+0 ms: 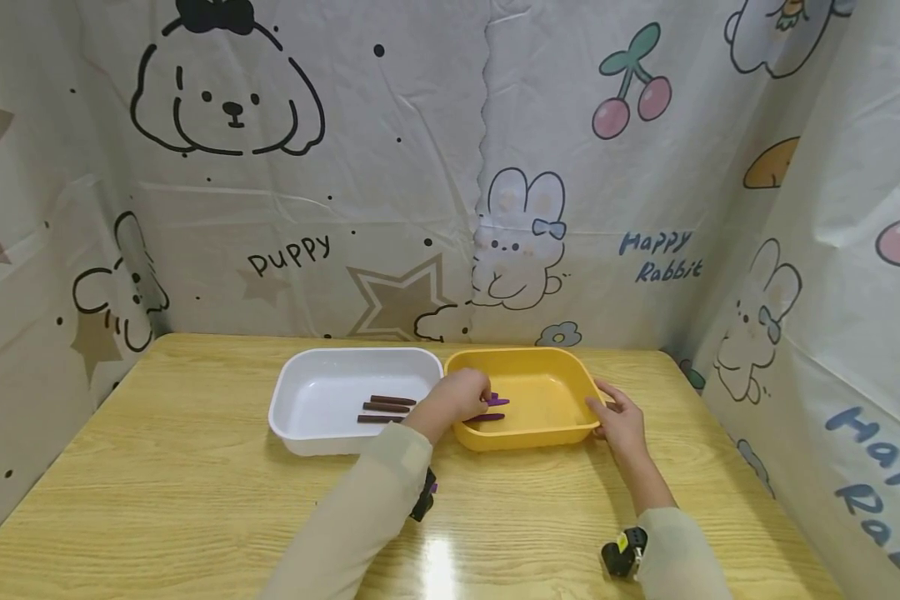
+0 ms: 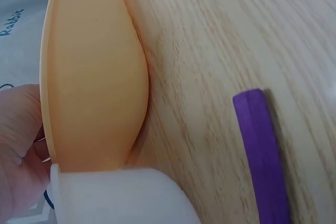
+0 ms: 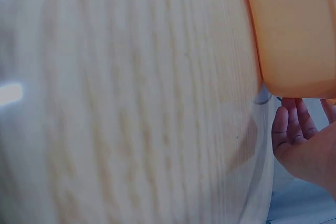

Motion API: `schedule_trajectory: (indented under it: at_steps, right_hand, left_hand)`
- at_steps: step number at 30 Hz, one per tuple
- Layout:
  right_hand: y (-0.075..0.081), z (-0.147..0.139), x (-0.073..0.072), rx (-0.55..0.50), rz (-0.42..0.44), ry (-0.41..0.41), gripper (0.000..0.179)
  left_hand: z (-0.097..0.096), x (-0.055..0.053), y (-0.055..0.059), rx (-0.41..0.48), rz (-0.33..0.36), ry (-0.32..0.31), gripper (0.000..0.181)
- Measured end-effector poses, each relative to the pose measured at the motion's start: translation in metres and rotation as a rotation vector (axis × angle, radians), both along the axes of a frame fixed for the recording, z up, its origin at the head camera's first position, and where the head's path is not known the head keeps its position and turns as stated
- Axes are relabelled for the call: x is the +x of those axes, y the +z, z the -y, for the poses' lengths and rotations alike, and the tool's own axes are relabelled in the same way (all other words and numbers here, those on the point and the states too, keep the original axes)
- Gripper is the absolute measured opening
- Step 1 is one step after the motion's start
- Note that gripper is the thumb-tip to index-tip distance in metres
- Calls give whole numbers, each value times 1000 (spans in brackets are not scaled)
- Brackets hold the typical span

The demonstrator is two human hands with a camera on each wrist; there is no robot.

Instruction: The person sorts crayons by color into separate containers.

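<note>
My left hand [image 1: 461,396] reaches over the near left rim of a yellow bin [image 1: 525,437], fingers curled downward at a purple stick [image 1: 499,402] that juts out from the fingertips. Close by in that bin lies another purple stick [image 1: 492,417]. My right hand [image 1: 621,419] grips the bin's right end, thumb at the rim and fingers outside; the right wrist view shows its fingers [image 3: 294,124] against the end wall. On the table under my left wrist lies a faceted purple stick [image 2: 261,156], mostly covered in the head view.
A white bin [image 1: 322,446] stands left of the yellow one, their rims side by side. Several dark brown sticks [image 1: 386,407] lie in its right part, beneath my left forearm. The wood-grain table [image 1: 157,500] is backed by a printed curtain [image 1: 405,192].
</note>
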State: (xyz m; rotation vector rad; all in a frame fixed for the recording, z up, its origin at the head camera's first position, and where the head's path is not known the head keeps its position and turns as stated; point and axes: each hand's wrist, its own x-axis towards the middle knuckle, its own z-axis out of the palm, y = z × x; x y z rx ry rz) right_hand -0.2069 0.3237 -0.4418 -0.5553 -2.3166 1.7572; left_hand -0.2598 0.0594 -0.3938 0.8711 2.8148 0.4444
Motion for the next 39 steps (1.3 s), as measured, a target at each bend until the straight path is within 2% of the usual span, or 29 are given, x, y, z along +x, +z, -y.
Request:
schedule_trajectory:
  at_steps: [12, 25, 33, 39]
  right_hand:
    - [-1, 0, -1, -6, -3, -2, 49]
    - [2, 1, 1, 1, 16, 7, 50]
    - [2, 0, 1, -2, 20, 7, 50]
    - [2, 0, 1, -3, 19, 8, 50]
  left_hand:
    - [-6, 3, -6, -100, -84, 7, 10]
    - [-8, 0, -11, -136, -80, 28, 12]
    - [-7, 0, -11, -109, -81, 9, 9]
    - [-4, 1, -10, -18, -61, -10, 6]
